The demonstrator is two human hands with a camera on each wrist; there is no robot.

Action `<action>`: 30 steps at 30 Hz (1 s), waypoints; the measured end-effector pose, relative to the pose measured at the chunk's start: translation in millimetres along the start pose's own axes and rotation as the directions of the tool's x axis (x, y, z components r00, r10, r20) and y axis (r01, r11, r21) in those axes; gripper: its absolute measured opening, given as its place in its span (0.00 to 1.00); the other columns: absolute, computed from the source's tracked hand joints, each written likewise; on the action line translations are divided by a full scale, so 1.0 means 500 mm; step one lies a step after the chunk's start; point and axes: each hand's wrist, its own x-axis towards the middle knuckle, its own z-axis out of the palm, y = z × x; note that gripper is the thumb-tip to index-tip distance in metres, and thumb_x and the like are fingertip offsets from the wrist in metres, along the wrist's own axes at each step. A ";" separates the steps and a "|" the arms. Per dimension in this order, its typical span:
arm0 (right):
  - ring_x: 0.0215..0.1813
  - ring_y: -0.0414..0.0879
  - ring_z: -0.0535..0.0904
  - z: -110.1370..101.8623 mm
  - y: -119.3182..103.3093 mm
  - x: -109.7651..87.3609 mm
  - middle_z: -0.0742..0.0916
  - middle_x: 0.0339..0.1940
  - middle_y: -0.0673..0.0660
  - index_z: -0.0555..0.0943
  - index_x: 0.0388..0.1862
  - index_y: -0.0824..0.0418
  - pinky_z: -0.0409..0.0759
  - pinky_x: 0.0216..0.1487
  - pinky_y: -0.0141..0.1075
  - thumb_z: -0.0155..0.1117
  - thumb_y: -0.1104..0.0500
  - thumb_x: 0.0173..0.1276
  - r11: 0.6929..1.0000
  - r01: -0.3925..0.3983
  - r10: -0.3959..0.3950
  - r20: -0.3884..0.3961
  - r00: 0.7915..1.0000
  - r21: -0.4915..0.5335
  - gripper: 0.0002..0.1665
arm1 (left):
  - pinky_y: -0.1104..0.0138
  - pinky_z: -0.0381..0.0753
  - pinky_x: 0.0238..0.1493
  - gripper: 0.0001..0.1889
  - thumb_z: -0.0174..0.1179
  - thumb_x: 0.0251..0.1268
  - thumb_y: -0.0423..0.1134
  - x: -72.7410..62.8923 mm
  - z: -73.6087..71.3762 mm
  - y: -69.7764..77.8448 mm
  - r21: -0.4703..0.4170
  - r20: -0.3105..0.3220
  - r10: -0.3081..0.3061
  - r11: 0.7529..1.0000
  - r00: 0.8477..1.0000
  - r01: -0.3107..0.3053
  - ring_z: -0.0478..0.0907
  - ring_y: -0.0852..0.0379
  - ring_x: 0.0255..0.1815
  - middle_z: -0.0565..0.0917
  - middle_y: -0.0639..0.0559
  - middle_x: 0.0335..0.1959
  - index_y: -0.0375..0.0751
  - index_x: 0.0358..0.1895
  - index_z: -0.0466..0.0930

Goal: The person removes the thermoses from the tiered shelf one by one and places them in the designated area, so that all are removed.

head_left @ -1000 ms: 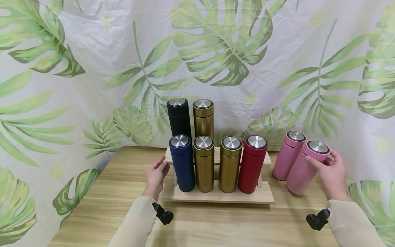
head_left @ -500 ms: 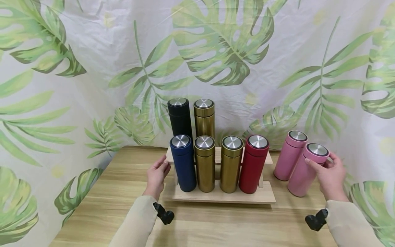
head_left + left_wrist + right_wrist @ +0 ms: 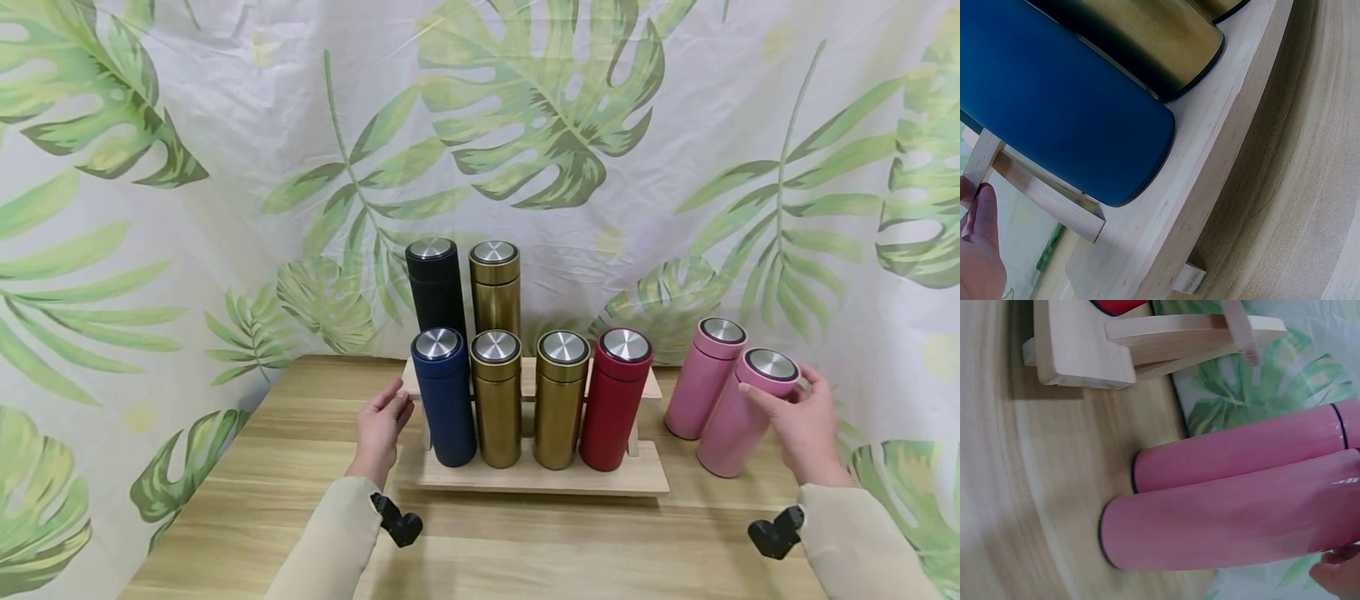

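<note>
My right hand grips the nearer pink thermos by its upper part, thumb across the front. That thermos stands on the table right beside a second pink thermos. At the left end of a two-step wooden rack, my left hand pinches the upper board's edge, as the left wrist view shows. On the rack's lower step stand a blue thermos, two gold thermoses and a red thermos. Behind, on the upper step, are a black thermos and another gold thermos, their lower parts partly hidden.
The wood-grain table carries the rack and both pink thermoses. A leaf-print cloth hangs behind the table and along its sides. Small black wrist cameras sit at both cuffs.
The nearer pink thermos and my right hand shifted slightly toward me early on, then stayed put. My left hand has kept its hold on the rack, and the rack's thermoses stand as before.
</note>
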 end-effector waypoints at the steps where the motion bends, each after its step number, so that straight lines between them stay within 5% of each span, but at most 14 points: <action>1: 0.70 0.52 0.58 -0.001 -0.006 -0.001 0.57 0.72 0.68 0.39 0.74 0.58 0.61 0.71 0.38 0.65 0.53 0.60 1.000 0.006 -0.006 0.007 1.000 0.005 0.56 | 0.74 0.81 0.45 0.22 0.52 0.65 0.27 0.000 -0.001 0.000 0.003 0.001 0.001 1.000 1.000 -0.001 0.80 0.67 0.33 0.78 0.53 0.39 0.31 0.62 0.68; 9: 0.75 0.52 0.42 -0.013 -0.084 0.001 0.47 0.75 0.63 0.41 0.74 0.50 0.47 0.75 0.45 0.66 0.52 0.60 0.994 0.042 -0.043 0.003 0.999 0.104 0.54 | 0.74 0.81 0.46 0.21 0.52 0.66 0.28 0.002 -0.003 -0.003 0.020 0.005 -0.003 1.000 1.000 0.003 0.80 0.68 0.34 0.76 0.53 0.42 0.32 0.63 0.68; 21: 0.75 0.43 0.43 -0.002 -0.217 -0.012 0.51 0.76 0.52 0.44 0.73 0.43 0.48 0.75 0.44 0.66 0.47 0.59 0.986 0.115 -0.122 0.056 0.991 0.118 0.52 | 0.73 0.81 0.47 0.21 0.53 0.66 0.28 0.001 0.000 0.001 0.015 0.009 0.000 1.000 1.000 0.000 0.80 0.67 0.35 0.77 0.53 0.40 0.33 0.62 0.68; 30: 0.75 0.46 0.48 0.058 -0.299 -0.033 0.54 0.75 0.54 0.47 0.73 0.43 0.52 0.74 0.45 0.66 0.45 0.59 0.977 0.186 -0.200 0.142 0.969 0.105 0.51 | 0.74 0.81 0.46 0.21 0.53 0.66 0.28 0.001 0.000 0.001 0.012 0.001 0.001 1.000 1.000 -0.001 0.80 0.67 0.34 0.77 0.54 0.39 0.32 0.62 0.69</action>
